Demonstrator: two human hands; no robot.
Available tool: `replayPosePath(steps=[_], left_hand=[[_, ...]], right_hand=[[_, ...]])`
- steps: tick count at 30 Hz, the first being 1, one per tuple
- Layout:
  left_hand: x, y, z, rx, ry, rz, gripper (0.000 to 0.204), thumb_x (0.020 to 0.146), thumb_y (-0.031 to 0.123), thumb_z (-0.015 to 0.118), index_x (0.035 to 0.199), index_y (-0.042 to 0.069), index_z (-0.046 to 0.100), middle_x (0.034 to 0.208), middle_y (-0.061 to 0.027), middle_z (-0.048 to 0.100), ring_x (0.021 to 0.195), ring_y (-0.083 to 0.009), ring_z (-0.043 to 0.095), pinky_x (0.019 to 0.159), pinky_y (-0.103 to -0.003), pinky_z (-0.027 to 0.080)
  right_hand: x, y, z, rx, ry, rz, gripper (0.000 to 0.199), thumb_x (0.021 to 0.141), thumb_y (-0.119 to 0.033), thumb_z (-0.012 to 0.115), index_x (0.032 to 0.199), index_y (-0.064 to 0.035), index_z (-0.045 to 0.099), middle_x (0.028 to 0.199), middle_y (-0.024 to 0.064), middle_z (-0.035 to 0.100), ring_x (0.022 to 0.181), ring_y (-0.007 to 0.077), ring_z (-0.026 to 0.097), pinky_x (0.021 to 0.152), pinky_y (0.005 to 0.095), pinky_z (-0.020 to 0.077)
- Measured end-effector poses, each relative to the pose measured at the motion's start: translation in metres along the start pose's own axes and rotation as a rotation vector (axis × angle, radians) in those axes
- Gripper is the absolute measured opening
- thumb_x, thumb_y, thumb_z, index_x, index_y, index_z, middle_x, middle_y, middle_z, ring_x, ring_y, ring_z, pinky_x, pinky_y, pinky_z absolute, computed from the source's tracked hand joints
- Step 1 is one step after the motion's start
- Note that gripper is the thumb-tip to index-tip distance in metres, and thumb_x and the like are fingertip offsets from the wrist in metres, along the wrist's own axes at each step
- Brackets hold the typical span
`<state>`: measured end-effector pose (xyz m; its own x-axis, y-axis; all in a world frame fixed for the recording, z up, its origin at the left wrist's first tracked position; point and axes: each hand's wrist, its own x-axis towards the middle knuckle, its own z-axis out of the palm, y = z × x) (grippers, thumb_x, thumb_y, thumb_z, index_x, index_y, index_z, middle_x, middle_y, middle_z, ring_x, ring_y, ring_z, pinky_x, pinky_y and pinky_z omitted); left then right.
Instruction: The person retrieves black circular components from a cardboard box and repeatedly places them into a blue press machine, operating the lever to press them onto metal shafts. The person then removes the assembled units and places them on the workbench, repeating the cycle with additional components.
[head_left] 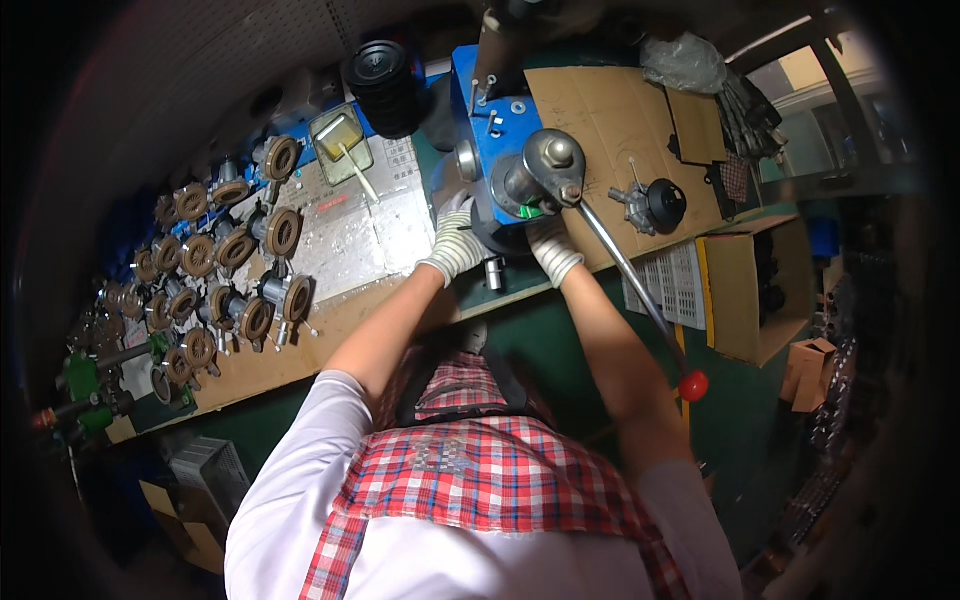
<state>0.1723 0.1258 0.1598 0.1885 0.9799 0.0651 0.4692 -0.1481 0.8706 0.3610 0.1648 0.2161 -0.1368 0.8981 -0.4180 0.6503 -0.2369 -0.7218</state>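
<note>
A blue hand press [500, 140] stands on the bench, with a round metal head [555, 160] and a long lever [635, 280] ending in a red knob [693, 386]. My left hand [456, 242], in a white striped glove, is closed against a dark round part [497, 232] beneath the press head. On the other side of that part is my right hand [553, 252], gloved alike; the press hides its fingers. Between my wrists a small metal cylinder [494, 274] sits at the bench edge.
Rows of metal parts with brown ring faces [198, 255] fill the bench's left. A green tray [341, 143] with a brush and black stacked containers [382, 85] stand behind. Rightward, a black-capped assembly [664, 206] rests on cardboard [600, 110], beside an open carton [765, 290].
</note>
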Motion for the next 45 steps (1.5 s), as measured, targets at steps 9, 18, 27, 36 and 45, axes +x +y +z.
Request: replayPosePath(steps=[9, 18, 27, 36, 45], left_hand=[[0.019, -0.013, -0.002, -0.354, 0.033, -0.001, 0.069, 0.067, 0.037, 0.087, 0.123, 0.007, 0.061, 0.120, -0.0183, 0.066, 0.113, -0.0362, 0.062, 0.100, -0.041, 0.049], [-0.011, 0.046, -0.064, 0.194, -0.014, 0.003, 0.130, 0.053, 0.050, 0.095, 0.155, 0.003, 0.031, 0.157, -0.0255, 0.035, 0.148, -0.0426, 0.031, 0.123, -0.047, 0.029], [0.021, 0.043, -0.040, 0.293, 0.011, -0.010, 0.089, 0.059, 0.045, 0.092, 0.127, -0.003, 0.059, 0.129, -0.0259, 0.061, 0.123, -0.0423, 0.056, 0.108, -0.044, 0.044], [0.010, 0.062, -0.054, 0.282, 0.016, -0.047, 0.089, 0.063, 0.047, 0.089, 0.131, -0.001, 0.057, 0.131, -0.0242, 0.060, 0.124, -0.0422, 0.055, 0.108, -0.045, 0.043], [0.016, 0.071, -0.056, 0.291, 0.005, 0.031, 0.082, 0.060, 0.047, 0.092, 0.120, -0.001, 0.062, 0.118, -0.0253, 0.065, 0.113, -0.0430, 0.061, 0.099, -0.046, 0.049]], right_hand=[[0.028, 0.027, 0.048, 0.093, 0.169, -0.294, 0.056, 0.092, -0.025, 0.063, 0.141, -0.0040, 0.048, 0.137, 0.0174, 0.059, 0.127, 0.0297, 0.056, 0.110, 0.0360, 0.0424], [0.018, -0.011, 0.016, 0.035, -0.015, -0.047, 0.052, 0.095, -0.038, 0.061, 0.135, -0.0048, 0.052, 0.116, 0.0151, 0.063, 0.104, 0.0245, 0.063, 0.090, 0.0320, 0.0506], [-0.055, -0.066, -0.083, 0.426, -0.235, 0.202, 0.055, 0.099, -0.052, 0.058, 0.128, -0.0056, 0.057, 0.096, 0.0127, 0.068, 0.081, 0.0193, 0.069, 0.070, 0.0280, 0.0587], [-0.244, -0.082, -0.185, -0.048, -0.372, 0.166, 0.035, 0.099, -0.026, 0.063, 0.120, 0.0029, 0.057, 0.078, 0.0061, 0.063, 0.062, 0.0141, 0.064, 0.057, 0.0282, 0.0543], [-0.156, 0.063, -0.084, -0.397, -0.008, 0.094, 0.031, 0.101, -0.032, 0.053, 0.107, -0.0044, 0.064, 0.087, 0.0242, 0.068, 0.078, 0.0424, 0.066, 0.071, 0.0504, 0.0540]])
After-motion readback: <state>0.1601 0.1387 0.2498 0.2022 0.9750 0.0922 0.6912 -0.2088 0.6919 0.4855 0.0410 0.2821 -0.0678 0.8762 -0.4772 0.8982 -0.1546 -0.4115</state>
